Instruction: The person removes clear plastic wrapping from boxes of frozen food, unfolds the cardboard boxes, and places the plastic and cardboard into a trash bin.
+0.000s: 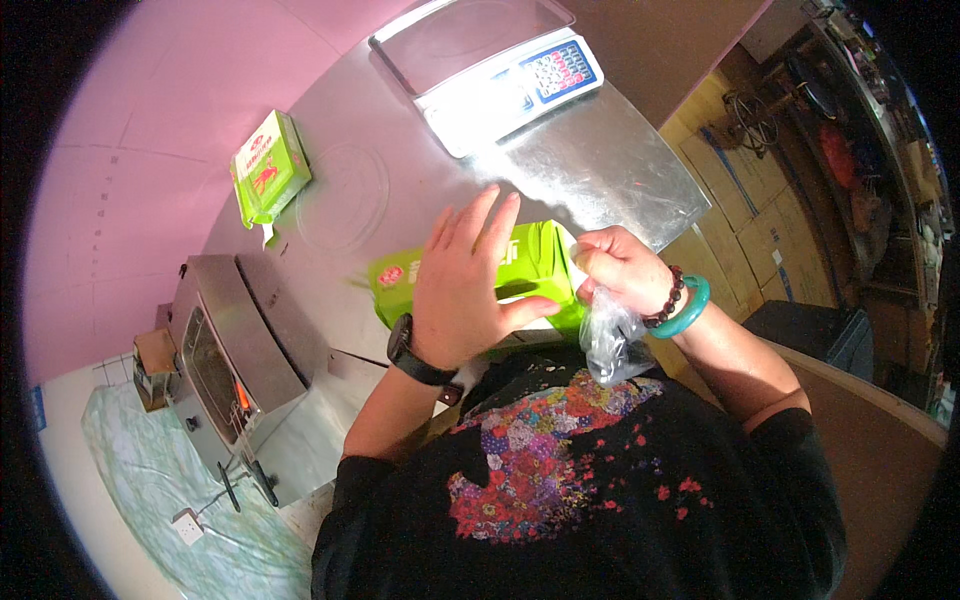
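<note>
A green package (534, 281) with white and red print lies at the steel table's near edge, close against my body. Across its top is my left hand (469, 285), palm down, with a dark watch on the wrist and the fingers spread. My right hand (616, 268), wearing a dark bead bracelet and a turquoise bangle, is closed at the package's right end, beside its white end. From that fist hangs a crumpled clear plastic bag (611, 337). What the fingertips pinch is partly hidden.
A second green and white box (271, 171), torn at one end, lies at the table's left. A white electronic scale (514, 86) with a tray stands at the far side. Left of me is a steel fryer-like appliance (244, 375); cardboard (757, 217) covers the floor at right.
</note>
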Demonstrator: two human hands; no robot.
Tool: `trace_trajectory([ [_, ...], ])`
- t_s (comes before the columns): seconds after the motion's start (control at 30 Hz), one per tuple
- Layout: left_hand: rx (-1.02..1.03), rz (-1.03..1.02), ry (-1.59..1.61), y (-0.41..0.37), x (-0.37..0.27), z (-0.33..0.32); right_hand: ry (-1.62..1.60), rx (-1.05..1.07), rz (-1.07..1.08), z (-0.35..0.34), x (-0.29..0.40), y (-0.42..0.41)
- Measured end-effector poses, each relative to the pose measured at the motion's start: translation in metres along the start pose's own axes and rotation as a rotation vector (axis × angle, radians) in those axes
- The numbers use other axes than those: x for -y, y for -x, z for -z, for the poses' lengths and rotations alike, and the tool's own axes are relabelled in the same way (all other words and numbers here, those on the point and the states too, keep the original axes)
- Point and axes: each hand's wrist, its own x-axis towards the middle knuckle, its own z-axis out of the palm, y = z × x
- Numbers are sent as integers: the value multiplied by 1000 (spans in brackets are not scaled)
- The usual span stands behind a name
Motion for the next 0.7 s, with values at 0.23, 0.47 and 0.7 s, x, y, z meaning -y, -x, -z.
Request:
trace_trajectory([
  [0.23,96,17,390,-10,14,2,-248,119,83,-14,8,0],
  [0.47,175,60,627,-18,41,-16,-489,110,58,1,-5,-19],
  [0.7,101,53,405,-21,31,-19,1214,-160,193,-16,7,3],
])
